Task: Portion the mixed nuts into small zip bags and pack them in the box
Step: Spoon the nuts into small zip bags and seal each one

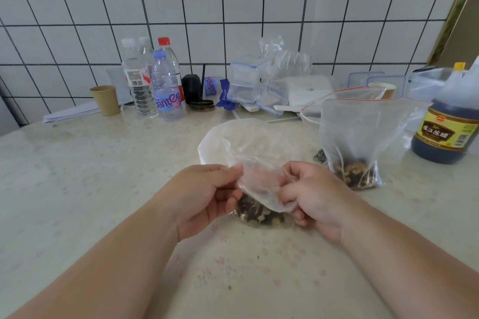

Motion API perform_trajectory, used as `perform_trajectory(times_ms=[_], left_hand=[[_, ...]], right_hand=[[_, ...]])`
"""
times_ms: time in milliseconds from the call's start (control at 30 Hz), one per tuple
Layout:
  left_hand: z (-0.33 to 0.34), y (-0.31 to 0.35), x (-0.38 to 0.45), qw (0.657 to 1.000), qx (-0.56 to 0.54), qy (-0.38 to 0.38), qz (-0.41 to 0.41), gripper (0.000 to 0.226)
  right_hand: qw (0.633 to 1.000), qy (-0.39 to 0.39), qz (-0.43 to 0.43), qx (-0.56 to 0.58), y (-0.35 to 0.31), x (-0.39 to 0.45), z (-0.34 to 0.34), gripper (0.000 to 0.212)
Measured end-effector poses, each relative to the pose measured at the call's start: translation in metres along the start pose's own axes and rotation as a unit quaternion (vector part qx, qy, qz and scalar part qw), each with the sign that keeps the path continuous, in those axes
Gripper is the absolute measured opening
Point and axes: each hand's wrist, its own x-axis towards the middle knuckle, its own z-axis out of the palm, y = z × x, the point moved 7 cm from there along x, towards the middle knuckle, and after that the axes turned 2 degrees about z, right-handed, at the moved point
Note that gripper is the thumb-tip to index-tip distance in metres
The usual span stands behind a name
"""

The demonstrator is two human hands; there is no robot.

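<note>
Nuts [259,213] sit in the bottom of a small zip bag [261,184] that hangs just above the counter [103,189], in front of the person, with the bag's clear upper part folded or creased between the two hands. The left hand [207,194] pinches the bag's left edge between thumb and curled fingers; the right hand [313,197] pinches the right edge the same way, so each grip is closed on the plastic and not on the nuts. The step in hand looks like sealing the portion. To do it well, the red-lined zip strip should be pulled flat and level first, since it appears crumpled near the right thumb. Air is best pressed out before the last bit closes, and the nuts kept low, away from the track. Then thumb and finger can run along the strip from one end to the other.

Behind the hands lies a loose white plastic bag [220,137]. To the right stands a larger zip bag [363,132], mouth open, with more mixed nuts at its base; it is likely the supply. A dark vinegar bottle [445,129] stands near it on the right. Clear lidded boxes [246,83] wait at the back by the tiled wall, well apart from the hands, beside water bottles [153,80] and a paper cup [105,100].
</note>
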Motion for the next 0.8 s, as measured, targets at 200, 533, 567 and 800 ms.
perform_trajectory(times_ms=[200,533,567,800], left_hand=[[-0.011,0.019,-0.006,0.927,0.323,0.141,0.132,0.021],[-0.009,0.024,-0.008,0.886,0.416,0.119,0.164,0.031],[-0.01,0.024,-0.008,0.909,0.374,0.103,0.153,0.028],[-0.004,0.005,0.0,0.999,0.035,0.012,0.008,0.034]], right_hand=[[0.983,0.056,-0.038,-0.171,-0.004,0.0,-0.013,0.034],[0.991,-0.019,0.036,0.13,0.002,0.006,-0.007,0.026],[0.989,-0.02,0.034,0.141,0.003,0.006,-0.007,0.026],[0.997,0.031,-0.066,-0.036,-0.01,0.004,-0.006,0.023]])
